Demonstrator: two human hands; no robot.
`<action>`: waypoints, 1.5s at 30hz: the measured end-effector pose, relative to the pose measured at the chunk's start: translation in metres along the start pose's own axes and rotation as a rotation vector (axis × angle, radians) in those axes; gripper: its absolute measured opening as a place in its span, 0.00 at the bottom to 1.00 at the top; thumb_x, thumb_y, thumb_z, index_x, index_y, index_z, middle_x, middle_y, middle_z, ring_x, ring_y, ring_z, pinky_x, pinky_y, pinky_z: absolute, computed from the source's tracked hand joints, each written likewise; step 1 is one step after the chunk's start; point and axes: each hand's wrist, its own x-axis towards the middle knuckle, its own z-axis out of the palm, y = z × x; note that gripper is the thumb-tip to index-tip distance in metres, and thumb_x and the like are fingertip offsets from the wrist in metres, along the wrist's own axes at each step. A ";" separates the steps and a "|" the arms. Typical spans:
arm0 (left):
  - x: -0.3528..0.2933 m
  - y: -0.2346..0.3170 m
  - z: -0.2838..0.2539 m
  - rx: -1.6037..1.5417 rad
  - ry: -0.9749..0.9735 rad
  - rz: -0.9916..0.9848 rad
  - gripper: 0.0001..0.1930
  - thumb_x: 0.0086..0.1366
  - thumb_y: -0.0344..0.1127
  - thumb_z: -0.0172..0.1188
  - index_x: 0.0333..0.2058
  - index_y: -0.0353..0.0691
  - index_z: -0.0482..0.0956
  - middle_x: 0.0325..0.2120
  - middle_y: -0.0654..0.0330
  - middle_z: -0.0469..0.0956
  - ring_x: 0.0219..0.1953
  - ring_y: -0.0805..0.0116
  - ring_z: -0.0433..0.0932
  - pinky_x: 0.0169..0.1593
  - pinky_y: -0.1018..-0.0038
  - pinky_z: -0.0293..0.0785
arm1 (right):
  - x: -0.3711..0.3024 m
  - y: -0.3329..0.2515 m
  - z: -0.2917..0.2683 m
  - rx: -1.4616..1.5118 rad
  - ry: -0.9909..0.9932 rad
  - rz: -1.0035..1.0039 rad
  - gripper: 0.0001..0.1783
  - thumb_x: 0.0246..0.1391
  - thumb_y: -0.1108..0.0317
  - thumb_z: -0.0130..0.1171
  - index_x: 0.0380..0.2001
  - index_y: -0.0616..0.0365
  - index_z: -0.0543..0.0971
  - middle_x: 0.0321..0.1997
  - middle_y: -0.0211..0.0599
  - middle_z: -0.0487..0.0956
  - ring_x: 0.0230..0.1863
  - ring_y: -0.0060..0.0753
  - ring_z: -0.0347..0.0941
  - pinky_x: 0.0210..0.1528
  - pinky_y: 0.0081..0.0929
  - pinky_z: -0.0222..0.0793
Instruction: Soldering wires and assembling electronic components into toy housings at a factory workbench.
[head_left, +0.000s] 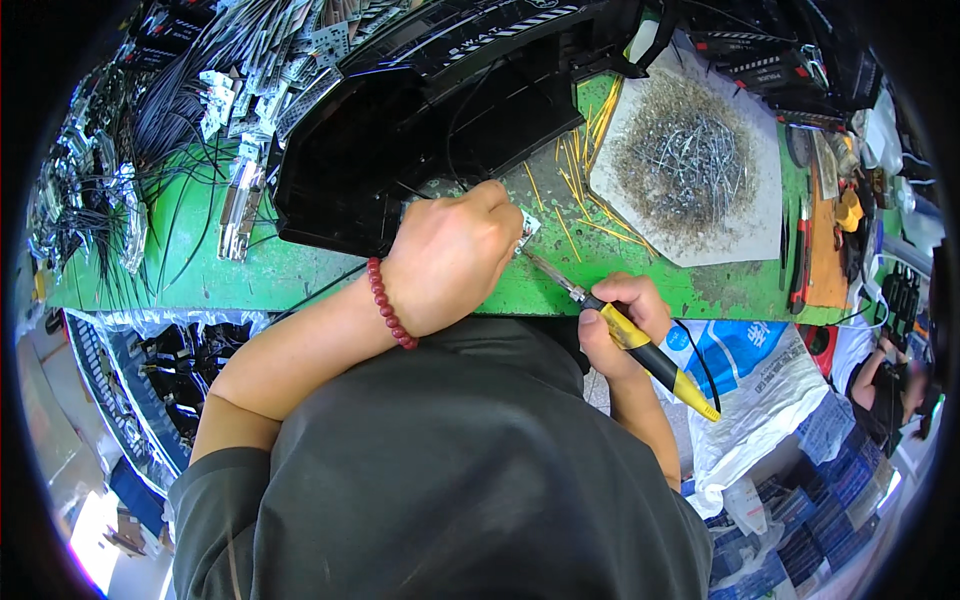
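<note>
My left hand (pixel 455 250), with a red bead bracelet at the wrist, is closed beside the near edge of a large black plastic shell (pixel 345 150). A small whitish circuit board (pixel 529 228) sticks out past its fingers; the grip itself is mostly hidden under the hand. Between thumb and fingers, my right hand (pixel 632 320) grips a yellow and black soldering iron (pixel 640 345). The iron slants up and left, its metal tip at or very close to the small board. Whether tip and board touch, I cannot tell.
Metal strips and boards with black wires (pixel 190 90) pile up at the far left of the green bench (pixel 330 275). Yellow sticks (pixel 575 165) lie beside a white sheet (pixel 745 235) bearing thin metal bits. Tools (pixel 800 260) lie right. A person (pixel 890 380) is at far right.
</note>
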 end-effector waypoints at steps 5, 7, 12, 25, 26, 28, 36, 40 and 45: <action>0.000 0.001 0.000 0.003 -0.012 -0.009 0.03 0.54 0.28 0.62 0.26 0.38 0.76 0.27 0.59 0.75 0.24 0.58 0.77 0.26 0.67 0.74 | 0.001 0.002 0.001 0.007 -0.003 -0.027 0.12 0.39 0.71 0.65 0.28 0.61 0.74 0.18 0.31 0.72 0.16 0.17 0.61 0.19 0.17 0.55; 0.000 0.000 0.001 -0.001 -0.014 -0.003 0.03 0.54 0.28 0.62 0.26 0.38 0.76 0.28 0.59 0.75 0.25 0.58 0.77 0.26 0.67 0.74 | 0.001 0.003 0.001 -0.011 -0.008 -0.028 0.12 0.38 0.71 0.65 0.28 0.61 0.74 0.19 0.31 0.72 0.16 0.17 0.61 0.19 0.17 0.56; 0.001 0.001 0.000 0.004 -0.022 -0.007 0.03 0.54 0.28 0.61 0.27 0.38 0.76 0.28 0.59 0.75 0.25 0.57 0.77 0.27 0.67 0.74 | -0.003 0.006 0.000 0.004 0.029 -0.051 0.12 0.39 0.70 0.65 0.28 0.60 0.73 0.20 0.34 0.73 0.17 0.20 0.62 0.20 0.19 0.57; 0.001 0.000 0.001 0.019 -0.037 -0.009 0.03 0.54 0.28 0.61 0.26 0.38 0.77 0.28 0.59 0.75 0.25 0.57 0.77 0.27 0.67 0.75 | -0.008 0.013 0.001 0.118 0.125 -0.062 0.13 0.46 0.67 0.64 0.30 0.60 0.71 0.23 0.34 0.72 0.20 0.19 0.61 0.22 0.18 0.56; 0.001 0.001 0.001 0.020 -0.038 -0.009 0.03 0.54 0.28 0.61 0.26 0.38 0.77 0.28 0.59 0.75 0.25 0.57 0.77 0.27 0.67 0.75 | -0.007 0.012 0.002 0.137 0.135 -0.071 0.13 0.46 0.68 0.64 0.31 0.60 0.71 0.24 0.34 0.72 0.21 0.19 0.61 0.23 0.18 0.55; 0.000 0.001 0.000 0.036 -0.043 -0.008 0.03 0.54 0.29 0.62 0.26 0.38 0.77 0.29 0.59 0.76 0.26 0.58 0.78 0.27 0.67 0.75 | -0.008 0.012 0.002 0.155 0.146 -0.079 0.13 0.47 0.69 0.63 0.32 0.61 0.70 0.25 0.34 0.72 0.22 0.19 0.61 0.24 0.18 0.55; 0.000 0.001 -0.005 -0.023 -0.044 -0.029 0.02 0.54 0.27 0.60 0.28 0.38 0.76 0.28 0.59 0.76 0.28 0.57 0.78 0.30 0.66 0.74 | 0.000 -0.010 0.002 0.174 0.071 0.119 0.13 0.53 0.74 0.61 0.41 0.64 0.74 0.30 0.40 0.80 0.28 0.24 0.77 0.31 0.19 0.72; 0.000 0.003 -0.012 -0.169 0.020 -0.045 0.02 0.54 0.25 0.58 0.27 0.37 0.75 0.27 0.57 0.75 0.28 0.56 0.77 0.30 0.67 0.73 | 0.016 -0.009 -0.002 -0.124 -0.028 -0.086 0.12 0.53 0.76 0.60 0.41 0.62 0.75 0.26 0.39 0.80 0.23 0.26 0.78 0.27 0.20 0.72; 0.003 0.008 -0.031 -0.346 0.012 -0.067 0.02 0.54 0.23 0.58 0.27 0.35 0.75 0.25 0.55 0.74 0.28 0.56 0.76 0.30 0.69 0.71 | 0.064 -0.007 0.016 -0.233 -0.213 -0.596 0.25 0.37 0.80 0.65 0.43 0.52 0.73 0.34 0.34 0.80 0.28 0.37 0.74 0.31 0.32 0.67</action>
